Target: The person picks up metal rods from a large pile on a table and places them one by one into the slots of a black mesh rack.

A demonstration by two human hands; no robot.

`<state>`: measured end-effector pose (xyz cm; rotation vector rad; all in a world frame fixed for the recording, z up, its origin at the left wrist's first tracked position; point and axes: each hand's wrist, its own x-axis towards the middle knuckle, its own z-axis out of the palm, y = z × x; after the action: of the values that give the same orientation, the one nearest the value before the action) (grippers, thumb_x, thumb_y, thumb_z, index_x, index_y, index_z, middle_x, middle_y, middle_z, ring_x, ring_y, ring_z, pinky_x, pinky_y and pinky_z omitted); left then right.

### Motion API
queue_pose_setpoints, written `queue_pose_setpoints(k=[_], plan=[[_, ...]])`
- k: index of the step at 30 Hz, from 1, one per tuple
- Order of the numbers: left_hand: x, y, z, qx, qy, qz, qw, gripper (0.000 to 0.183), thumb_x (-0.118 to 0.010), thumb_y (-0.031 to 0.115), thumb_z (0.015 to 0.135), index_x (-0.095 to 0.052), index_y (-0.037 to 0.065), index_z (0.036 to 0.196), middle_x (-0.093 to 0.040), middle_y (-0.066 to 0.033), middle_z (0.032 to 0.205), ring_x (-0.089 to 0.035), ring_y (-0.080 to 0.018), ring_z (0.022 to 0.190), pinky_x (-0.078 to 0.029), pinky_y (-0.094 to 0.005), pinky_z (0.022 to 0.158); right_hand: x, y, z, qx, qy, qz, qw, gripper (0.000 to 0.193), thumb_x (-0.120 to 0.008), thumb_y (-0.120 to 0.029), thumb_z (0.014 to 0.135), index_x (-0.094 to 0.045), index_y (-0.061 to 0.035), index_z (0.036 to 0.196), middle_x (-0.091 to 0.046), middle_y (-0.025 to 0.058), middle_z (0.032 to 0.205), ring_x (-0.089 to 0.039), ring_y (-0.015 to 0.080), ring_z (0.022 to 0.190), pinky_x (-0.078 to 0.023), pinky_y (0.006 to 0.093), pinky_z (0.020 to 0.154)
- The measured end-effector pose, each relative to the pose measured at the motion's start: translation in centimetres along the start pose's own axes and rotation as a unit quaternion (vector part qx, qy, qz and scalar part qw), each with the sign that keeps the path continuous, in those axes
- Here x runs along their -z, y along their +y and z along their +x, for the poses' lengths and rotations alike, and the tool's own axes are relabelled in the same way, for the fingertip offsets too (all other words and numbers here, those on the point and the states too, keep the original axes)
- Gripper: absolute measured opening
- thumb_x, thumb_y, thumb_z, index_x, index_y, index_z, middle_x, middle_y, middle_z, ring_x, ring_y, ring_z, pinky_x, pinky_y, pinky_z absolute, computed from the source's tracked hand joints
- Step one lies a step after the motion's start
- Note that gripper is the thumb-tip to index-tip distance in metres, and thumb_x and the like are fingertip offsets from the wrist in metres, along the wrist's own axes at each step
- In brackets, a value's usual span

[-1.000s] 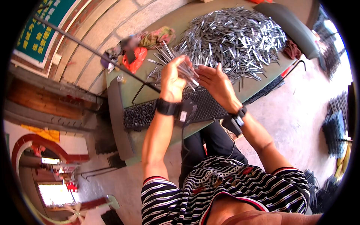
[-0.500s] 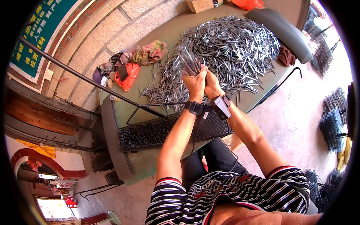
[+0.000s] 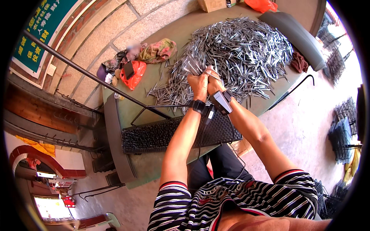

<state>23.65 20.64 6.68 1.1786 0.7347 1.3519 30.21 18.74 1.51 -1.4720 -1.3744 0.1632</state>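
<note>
A bundle of thin metal strips [image 3: 191, 66] fans out from my left hand [image 3: 198, 85], which is closed around it. Close against it, my right hand [image 3: 214, 84] is closed too, and a thin strip appears to cross its fingers; exactly how it is gripped is hard to see. Both hands are over the near left part of a large heap of loose silvery strips [image 3: 246, 50]. Below my wrists lies a long black rack [image 3: 150, 135] with a densely studded or holed top, partly covered by a cable and wrist devices.
The green table [image 3: 135, 169] carries a red plastic bag [image 3: 133, 77] and bunched cloth [image 3: 160, 51] at left. A dark rod [image 3: 83, 74] slants across the left side. A grey curved sheet [image 3: 295, 36] and brown cloth [image 3: 299, 62] lie far right. Wire racks [image 3: 341, 134] stand on the floor.
My view has shifted slightly. Both hands have moved a little left relative to the heap, staying together. The bundle remains in my left hand, and my right hand has turned slightly.
</note>
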Motion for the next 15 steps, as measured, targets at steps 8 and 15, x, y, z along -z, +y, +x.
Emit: queue_pose_setpoints(k=[8,15], plan=[[-1.3,0.2,2.6,0.102,0.146,-0.106,0.978,0.012,-0.066,-0.003,0.067,-0.055,-0.006,0.068,-0.06,-0.0083,0.07,-0.055,-0.0145,0.055,-0.045,-0.0293,0.049,-2.8,4.2,4.8,-0.381,-0.011,0.53,0.758,0.024,-0.048,-0.025,0.088,-0.057,-0.0053,0.099,-0.058,0.0053,0.09,-0.053,0.0217,0.08,-0.043,0.0387,0.069],[0.4,-1.8,1.6,0.081,0.074,0.012,0.994,0.018,-0.061,-0.009,0.067,-0.058,-0.007,0.084,-0.062,-0.0083,0.083,-0.058,-0.015,0.07,-0.048,-0.03,0.062,-3.6,4.1,6.2,-0.497,-0.037,0.54,0.678,0.036,-0.047,-0.037,0.09,-0.056,-0.0027,0.099,-0.057,0.0101,0.091,-0.052,0.024,0.085,-0.042,0.0406,0.076]])
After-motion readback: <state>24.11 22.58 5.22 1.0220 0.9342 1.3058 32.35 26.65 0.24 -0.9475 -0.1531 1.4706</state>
